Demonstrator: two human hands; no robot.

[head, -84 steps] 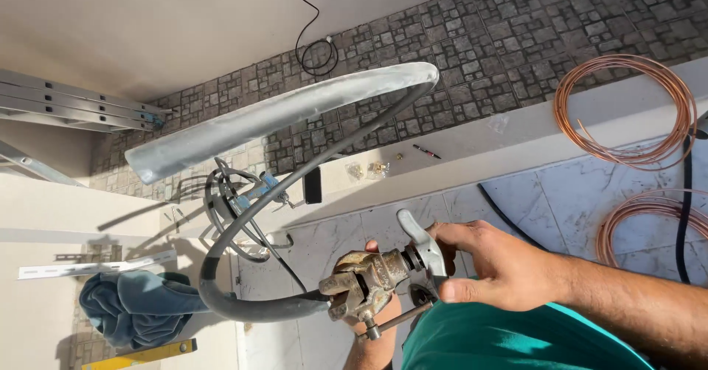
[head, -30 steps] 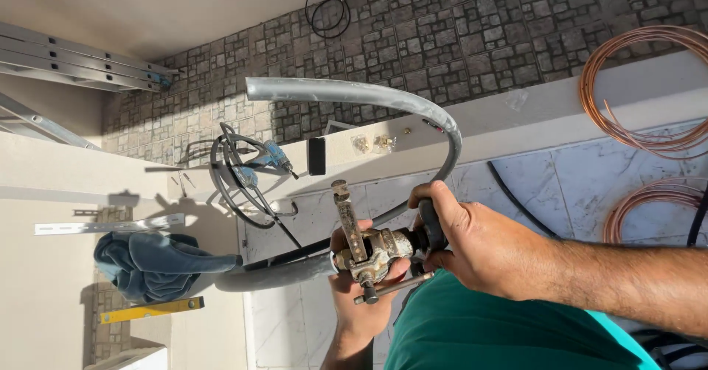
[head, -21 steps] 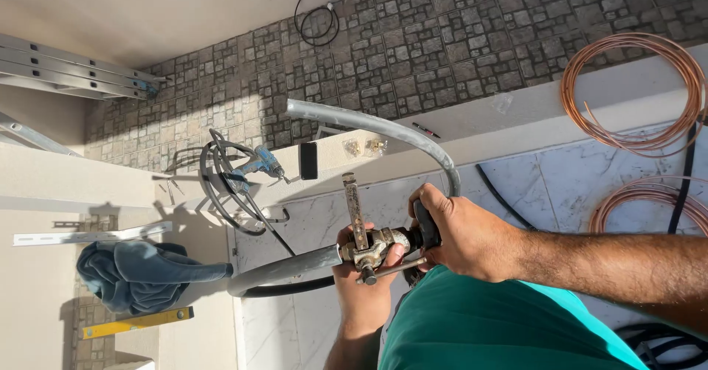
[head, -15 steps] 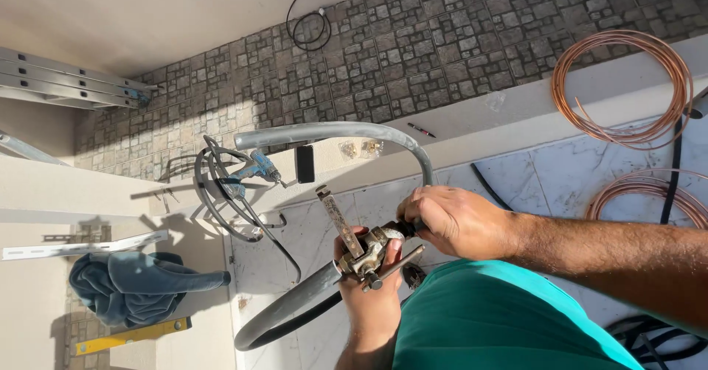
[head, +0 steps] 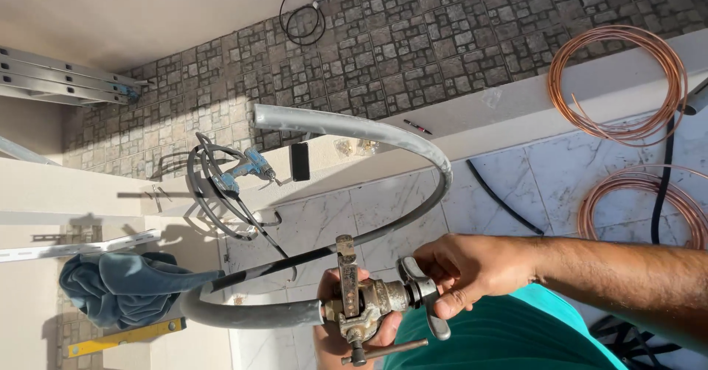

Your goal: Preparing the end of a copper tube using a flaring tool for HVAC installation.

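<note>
While the right hand pinches the winged grey metal handle at the end of a worn, brass-coloured clamp tool, thumb and fingers closed on the wing, the left hand cups the tool body from beneath, fingers wrapped round it and mostly hidden behind the metal. Observed: a flat upright bar on the tool rises just above the left fingers; a thin rod sticks out at the bottom. Gripped in the tool is the end of a long grey foam-sleeved pipe, which runs left from the clamp, dips low, then loops up and over in a wide arc back towards the tiled wall side. Judgement: the step in hand is working the screw handle of the tool on the pipe end, with the left hand steadying; whether the turn tightens or loosens cannot be told. The next move would call for a firm counter-hold by the left hand and a fresh grip on the wing for each part-turn, the springy pipe loop kept from swinging. Further out: a blue power drill among black cable, a blue cloth, a yellow spirit level, and two copper tube coils lying on the pale marble-look floor.
</note>
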